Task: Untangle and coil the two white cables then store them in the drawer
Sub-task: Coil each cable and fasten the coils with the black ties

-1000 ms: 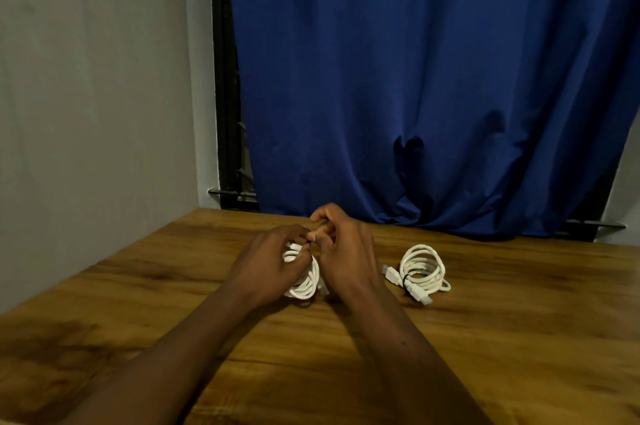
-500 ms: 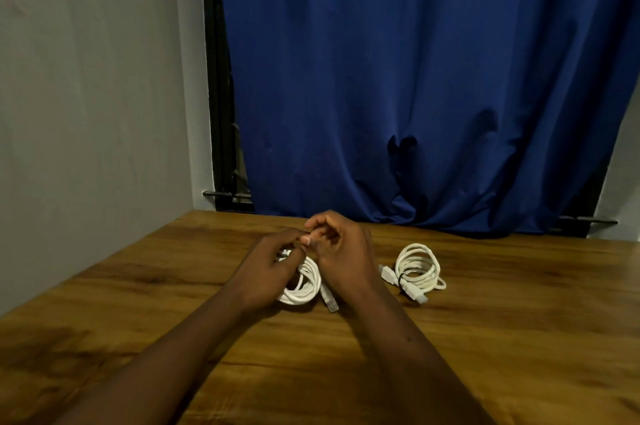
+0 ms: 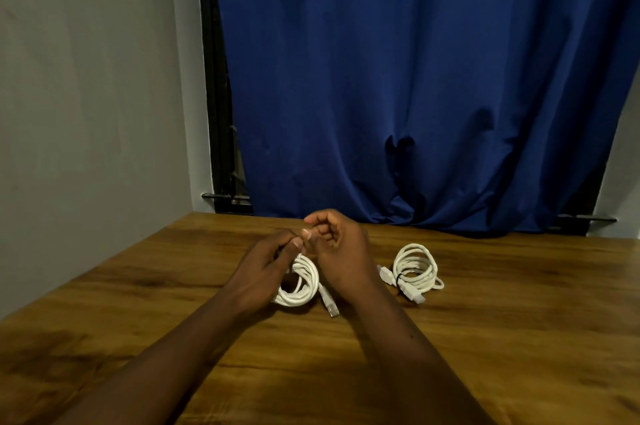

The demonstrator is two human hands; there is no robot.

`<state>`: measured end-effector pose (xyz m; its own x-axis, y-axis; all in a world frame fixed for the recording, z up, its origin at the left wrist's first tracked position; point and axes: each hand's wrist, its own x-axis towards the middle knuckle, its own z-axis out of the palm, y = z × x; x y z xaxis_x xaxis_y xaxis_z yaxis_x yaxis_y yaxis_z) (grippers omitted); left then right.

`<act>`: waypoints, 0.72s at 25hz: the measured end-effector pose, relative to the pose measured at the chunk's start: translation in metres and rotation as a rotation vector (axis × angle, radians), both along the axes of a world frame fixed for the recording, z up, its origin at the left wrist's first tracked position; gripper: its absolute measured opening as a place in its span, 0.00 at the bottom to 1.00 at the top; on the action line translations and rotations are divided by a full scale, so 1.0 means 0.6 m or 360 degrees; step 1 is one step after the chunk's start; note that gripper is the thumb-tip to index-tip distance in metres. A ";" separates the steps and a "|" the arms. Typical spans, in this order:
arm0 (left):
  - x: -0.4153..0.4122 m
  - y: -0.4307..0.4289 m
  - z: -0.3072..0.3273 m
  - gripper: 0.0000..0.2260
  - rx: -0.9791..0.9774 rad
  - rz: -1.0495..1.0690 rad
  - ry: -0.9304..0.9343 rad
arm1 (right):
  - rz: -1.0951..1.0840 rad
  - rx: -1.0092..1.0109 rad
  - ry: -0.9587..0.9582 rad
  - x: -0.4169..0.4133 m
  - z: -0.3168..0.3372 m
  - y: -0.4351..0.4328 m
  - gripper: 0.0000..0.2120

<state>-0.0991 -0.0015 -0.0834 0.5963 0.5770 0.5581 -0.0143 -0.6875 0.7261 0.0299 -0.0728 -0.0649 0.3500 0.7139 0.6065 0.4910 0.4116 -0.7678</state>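
Observation:
A coiled white cable [image 3: 300,286] stands on edge on the wooden table [image 3: 485,338], its plug end [image 3: 329,303] trailing toward me. My left hand [image 3: 266,268] grips the top of this coil with curled fingers. My right hand [image 3: 341,251] sits just right of the coil, fingers curled, thumb tip meeting my left thumb above the coil; whether it pinches a strand is hidden. A second coiled white cable [image 3: 415,267], bound with a dark tie, lies flat to the right, untouched. No drawer is in view.
A blue curtain [image 3: 415,78] hangs behind the table's far edge. A grey wall [image 3: 86,95] runs along the left side. A dark window frame [image 3: 218,113] stands between wall and curtain.
The coil has tipped lower toward the table and its plug end has dropped out in front. My right hand has lifted slightly off the coil; the camera view shifted a little.

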 end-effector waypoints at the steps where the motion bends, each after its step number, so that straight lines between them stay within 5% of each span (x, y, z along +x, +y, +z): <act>1: -0.001 0.001 0.001 0.12 -0.0032 0.0010 -0.0018 | 0.0038 -0.0042 -0.0025 0.000 -0.001 0.001 0.05; 18: -0.007 0.010 -0.008 0.18 0.0063 0.0004 -0.0012 | -0.0019 -0.0228 -0.0467 0.006 -0.008 0.000 0.05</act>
<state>-0.1033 0.0043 -0.0882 0.5903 0.5561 0.5851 -0.0180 -0.7156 0.6983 0.0336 -0.0727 -0.0699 0.1840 0.7962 0.5763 0.7038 0.3026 -0.6427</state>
